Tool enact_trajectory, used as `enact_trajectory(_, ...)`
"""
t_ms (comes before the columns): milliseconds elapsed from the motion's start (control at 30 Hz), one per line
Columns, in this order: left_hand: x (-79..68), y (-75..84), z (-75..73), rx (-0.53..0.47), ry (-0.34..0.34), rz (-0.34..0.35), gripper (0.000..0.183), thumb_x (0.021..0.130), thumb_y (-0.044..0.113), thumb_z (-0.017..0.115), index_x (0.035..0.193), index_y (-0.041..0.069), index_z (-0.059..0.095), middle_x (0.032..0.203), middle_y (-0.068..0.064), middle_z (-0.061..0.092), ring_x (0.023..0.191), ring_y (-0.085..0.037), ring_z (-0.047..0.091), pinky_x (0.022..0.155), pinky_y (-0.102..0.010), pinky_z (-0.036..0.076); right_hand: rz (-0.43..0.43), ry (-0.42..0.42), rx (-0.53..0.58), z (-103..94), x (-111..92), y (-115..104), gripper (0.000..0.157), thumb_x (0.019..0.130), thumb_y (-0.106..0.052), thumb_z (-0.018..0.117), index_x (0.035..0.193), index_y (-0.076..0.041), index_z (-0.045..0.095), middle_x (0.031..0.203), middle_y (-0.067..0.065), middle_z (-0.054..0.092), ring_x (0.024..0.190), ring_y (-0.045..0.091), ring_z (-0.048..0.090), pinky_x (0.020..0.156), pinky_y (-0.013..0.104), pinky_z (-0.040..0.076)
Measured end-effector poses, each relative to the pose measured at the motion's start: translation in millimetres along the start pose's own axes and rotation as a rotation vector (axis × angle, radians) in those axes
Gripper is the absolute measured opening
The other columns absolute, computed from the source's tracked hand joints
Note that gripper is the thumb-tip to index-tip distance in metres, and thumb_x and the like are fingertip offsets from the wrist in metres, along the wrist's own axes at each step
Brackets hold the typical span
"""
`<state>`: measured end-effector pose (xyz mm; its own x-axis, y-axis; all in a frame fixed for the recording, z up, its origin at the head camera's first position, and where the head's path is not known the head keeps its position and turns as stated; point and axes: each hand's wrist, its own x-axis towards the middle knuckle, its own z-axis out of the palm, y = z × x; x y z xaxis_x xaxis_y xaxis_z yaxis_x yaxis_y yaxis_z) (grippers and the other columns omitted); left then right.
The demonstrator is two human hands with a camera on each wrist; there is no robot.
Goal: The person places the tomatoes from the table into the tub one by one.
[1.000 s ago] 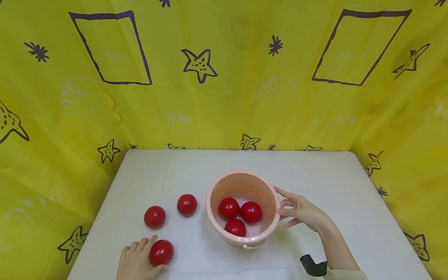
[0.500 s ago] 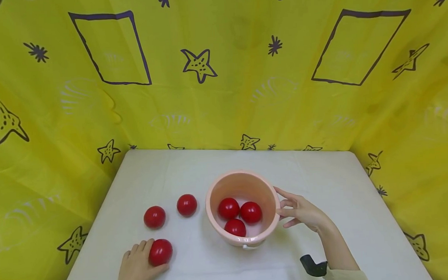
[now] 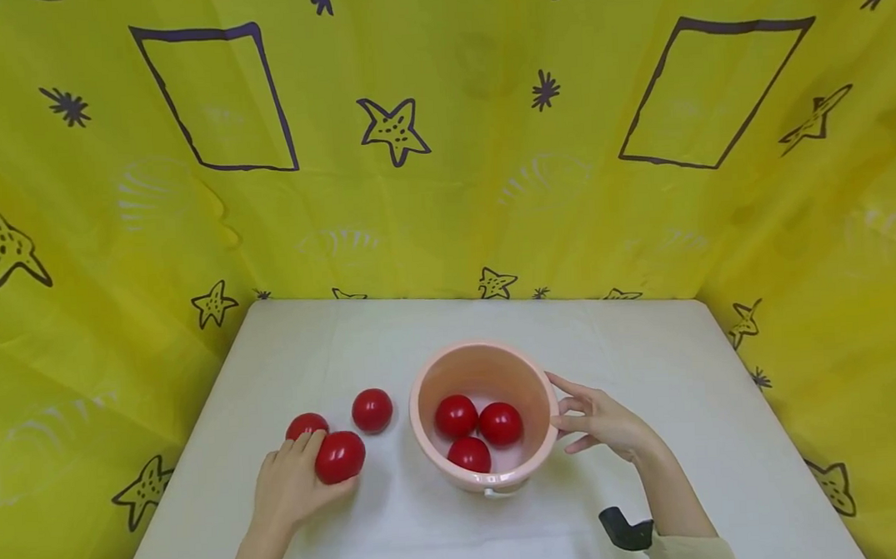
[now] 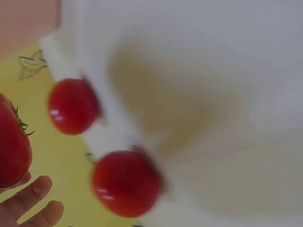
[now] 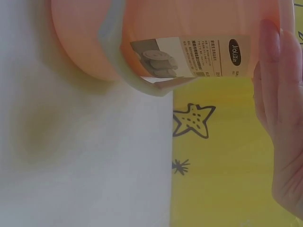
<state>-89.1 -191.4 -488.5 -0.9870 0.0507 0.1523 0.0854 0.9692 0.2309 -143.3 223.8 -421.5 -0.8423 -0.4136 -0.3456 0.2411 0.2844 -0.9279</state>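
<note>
My left hand (image 3: pixel 295 478) grips a red tomato (image 3: pixel 340 457), held off the table; its green stem leaves show on the held tomato (image 4: pixel 13 142) in the left wrist view. Behind that hand, one tomato (image 3: pixel 307 424) is partly covered by the fingers, and a second tomato (image 3: pixel 372 410) sits to its right. A pink bucket (image 3: pixel 523 364) stands upright with three tomatoes (image 3: pixel 469 455) inside. With fairly straight, spread fingers, my right hand (image 3: pixel 608 423) touches the bucket's right side near the rim. The right wrist view shows its fingers against the wall of the bucket (image 5: pixel 85 38).
A white table (image 3: pixel 616 339) carries everything. Yellow curtains (image 3: pixel 452 204) with dark star drawings enclose its back and sides. The bucket bears a printed label (image 5: pixel 208 56) and a pale handle (image 5: pixel 116 52) hanging down its side.
My left hand has taken hold of the nearest tomato and lifted it up and to the right, partly covering the tomato behind. The right hand and bucket stay put.
</note>
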Motion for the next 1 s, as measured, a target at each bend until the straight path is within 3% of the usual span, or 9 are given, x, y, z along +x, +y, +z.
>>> enact_trajectory(167,24.5,26.9,-20.7,-0.009,0.112,0.123,0.072,0.056,0.054,0.076,0.107,0.006,0.058,0.097,-0.012,0.062,0.089,-0.031,0.056,0.076,-0.050,0.049,-0.007,-0.009,0.001,-0.3,-0.5,-0.2,0.075,0.085,-0.012,0.063,0.145,-0.005,0.019,0.090,0.009,0.058,0.079,0.023,0.066,0.064,0.037,0.056)
enact_trajectory(333,44.9,54.8,-38.9,-0.132,0.202,0.210,0.071,0.056,0.050,0.079,0.109,0.008,0.056,0.097,-0.008,0.062,0.086,-0.024,0.056,0.074,-0.044,0.050,-0.011,-0.011,0.001,-0.2,-0.6,-0.2,0.075,0.085,-0.013,0.063,0.145,-0.006,0.019,0.090,0.010,0.057,0.080,0.023,0.066,0.064,0.038,0.056)
enact_trajectory(433,55.6,71.5,-44.0,-0.218,0.262,0.273,0.070,0.054,0.046,0.082,0.107,0.010,0.055,0.095,-0.004,0.062,0.084,-0.021,0.055,0.070,-0.038,0.051,-0.009,-0.008,-0.003,-0.4,-0.7,0.2,0.074,0.086,-0.013,0.063,0.146,-0.007,0.019,0.091,0.010,0.057,0.081,0.024,0.066,0.064,0.037,0.056)
enact_trajectory(533,63.7,88.2,-43.2,-0.257,0.276,0.319,0.069,0.054,0.046,0.082,0.108,0.012,0.055,0.096,-0.002,0.062,0.085,-0.018,0.054,0.070,-0.035,0.050,-0.008,-0.009,-0.007,-0.2,-0.6,0.8,0.074,0.086,-0.013,0.062,0.146,-0.007,0.019,0.091,0.011,0.058,0.082,0.025,0.066,0.064,0.037,0.056)
enact_trajectory(667,73.0,110.6,-36.9,-0.246,0.219,0.370,0.070,0.057,0.051,0.078,0.111,0.013,0.054,0.099,-0.001,0.061,0.088,-0.016,0.053,0.075,-0.034,0.049,-0.012,-0.012,-0.006,-0.1,-0.5,1.7,0.073,0.086,-0.013,0.062,0.146,-0.007,0.019,0.092,0.011,0.058,0.082,0.025,0.066,0.064,0.038,0.056)
enact_trajectory(867,82.5,140.2,-20.9,-0.114,0.035,0.449,0.076,0.062,0.058,0.071,0.121,0.015,0.049,0.113,0.000,0.057,0.102,-0.017,0.049,0.088,-0.039,0.045,-0.014,-0.016,0.006,-0.1,-0.8,2.0,0.073,0.087,-0.013,0.062,0.146,-0.007,0.019,0.092,0.011,0.058,0.081,0.024,0.066,0.064,0.038,0.056)
enact_trajectory(1000,88.0,155.7,-8.7,-0.026,-0.068,0.537,0.077,0.065,0.061,0.067,0.126,0.017,0.049,0.121,-0.001,0.055,0.112,-0.019,0.046,0.096,-0.043,0.040,-0.001,-0.004,-0.003,-0.3,-0.2,2.2,0.072,0.087,-0.014,0.062,0.146,-0.009,0.020,0.093,0.012,0.059,0.081,0.025,0.066,0.064,0.038,0.056)
